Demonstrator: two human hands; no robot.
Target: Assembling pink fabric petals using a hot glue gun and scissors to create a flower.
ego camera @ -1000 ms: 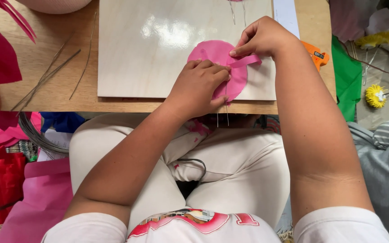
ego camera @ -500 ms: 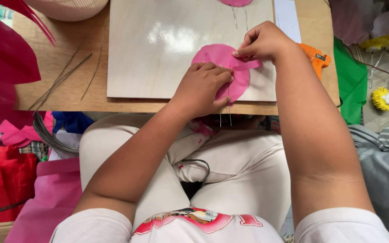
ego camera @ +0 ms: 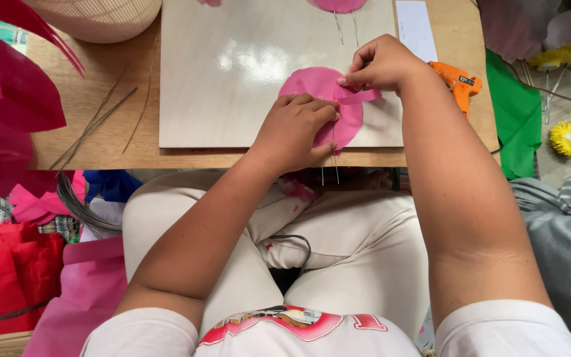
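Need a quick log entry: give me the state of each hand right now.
Left hand: fingers bent, pressing down on the round pink paper petal on the pale wooden board.
Right hand: closed, pinching the narrow pink paper strip.
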